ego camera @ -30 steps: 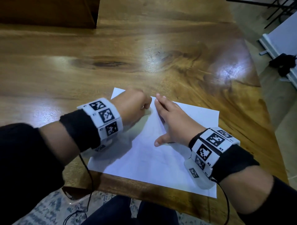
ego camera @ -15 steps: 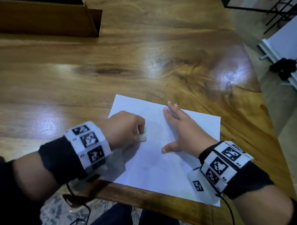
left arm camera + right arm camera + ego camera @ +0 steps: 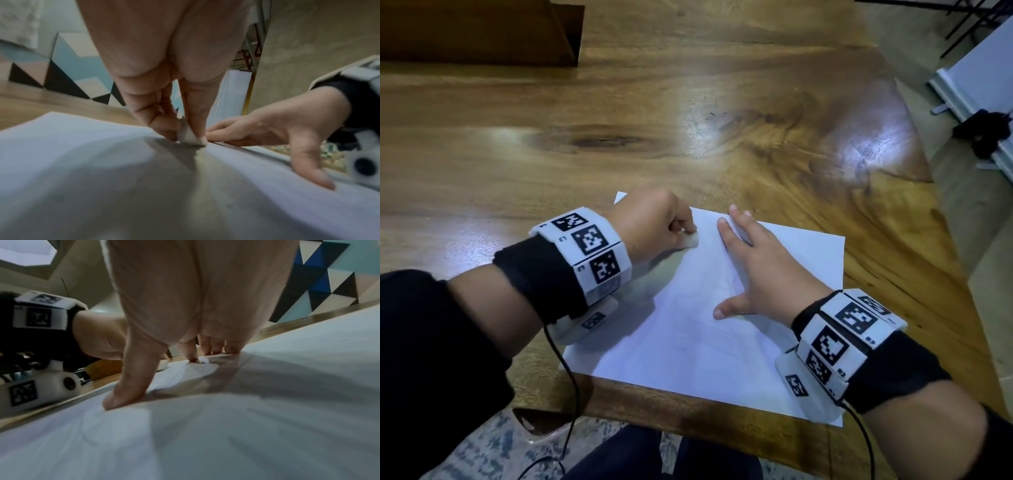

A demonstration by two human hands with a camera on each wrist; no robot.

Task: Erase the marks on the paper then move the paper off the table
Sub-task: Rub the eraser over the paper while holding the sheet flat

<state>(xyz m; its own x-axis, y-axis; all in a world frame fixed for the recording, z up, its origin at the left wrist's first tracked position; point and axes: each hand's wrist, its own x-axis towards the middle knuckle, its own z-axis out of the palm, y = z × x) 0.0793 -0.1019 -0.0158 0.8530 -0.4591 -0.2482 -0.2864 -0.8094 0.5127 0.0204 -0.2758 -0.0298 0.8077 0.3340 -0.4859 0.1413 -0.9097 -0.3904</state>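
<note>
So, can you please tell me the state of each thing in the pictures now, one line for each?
paper: flat on the table, near its front edge, faint marks left
eraser: pinched in the left hand, touching the paper
left hand: fingers curled round the eraser
right hand: fingers straight, pressing the paper down
table: wooden, glossy, carrying the paper
</note>
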